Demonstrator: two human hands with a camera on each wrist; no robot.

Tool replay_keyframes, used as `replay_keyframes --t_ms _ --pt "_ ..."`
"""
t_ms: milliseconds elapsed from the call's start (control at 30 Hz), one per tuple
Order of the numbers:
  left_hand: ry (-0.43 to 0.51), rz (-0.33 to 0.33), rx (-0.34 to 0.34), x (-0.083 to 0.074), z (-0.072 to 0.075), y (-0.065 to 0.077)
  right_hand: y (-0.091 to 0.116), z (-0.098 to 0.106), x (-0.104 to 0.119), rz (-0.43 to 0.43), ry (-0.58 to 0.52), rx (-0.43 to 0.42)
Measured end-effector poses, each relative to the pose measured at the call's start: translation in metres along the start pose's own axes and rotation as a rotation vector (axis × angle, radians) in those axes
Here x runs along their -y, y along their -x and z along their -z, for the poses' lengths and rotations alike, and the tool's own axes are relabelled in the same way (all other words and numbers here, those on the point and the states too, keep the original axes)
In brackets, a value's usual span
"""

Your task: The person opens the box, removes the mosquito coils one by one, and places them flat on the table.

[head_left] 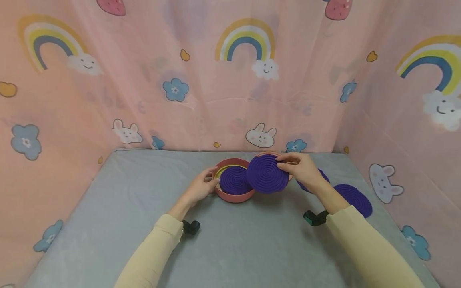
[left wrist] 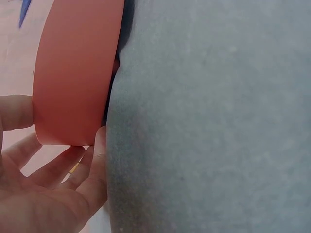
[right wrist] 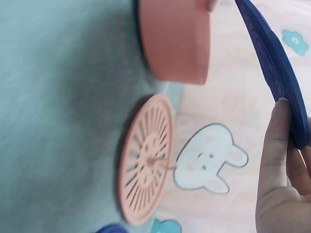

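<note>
My right hand pinches a purple spiral mosquito coil by its edge, thumb on one face and fingers on the other. It hangs tilted above the table, overlapping the right side of a coral round box in the head view. Another purple coil lies inside that box, with a yellow inner rim showing. Thumb and fingers of my left hand hold the box's left side. In the left wrist view they touch its smooth wall.
A coral slotted lid with a small central knob lies behind the raised coil, partly hidden in the head view. Two more purple coils lie to the right, one near the table's right side. Pink patterned curtains surround the grey-covered table.
</note>
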State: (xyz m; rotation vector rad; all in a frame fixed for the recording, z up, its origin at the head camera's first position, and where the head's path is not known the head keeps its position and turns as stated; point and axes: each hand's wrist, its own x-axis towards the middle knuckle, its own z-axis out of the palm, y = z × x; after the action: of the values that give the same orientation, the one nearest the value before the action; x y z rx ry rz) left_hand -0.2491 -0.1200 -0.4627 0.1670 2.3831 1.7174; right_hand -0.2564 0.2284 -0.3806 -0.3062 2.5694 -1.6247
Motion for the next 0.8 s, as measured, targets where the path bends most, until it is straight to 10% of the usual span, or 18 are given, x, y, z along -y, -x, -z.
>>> replay_keyframes --t_ms 800 --pt "-0.026 0.006 -0.009 -0.002 0.000 0.001 0.066 0.049 -0.070 -0.124 0.154 -0.026"
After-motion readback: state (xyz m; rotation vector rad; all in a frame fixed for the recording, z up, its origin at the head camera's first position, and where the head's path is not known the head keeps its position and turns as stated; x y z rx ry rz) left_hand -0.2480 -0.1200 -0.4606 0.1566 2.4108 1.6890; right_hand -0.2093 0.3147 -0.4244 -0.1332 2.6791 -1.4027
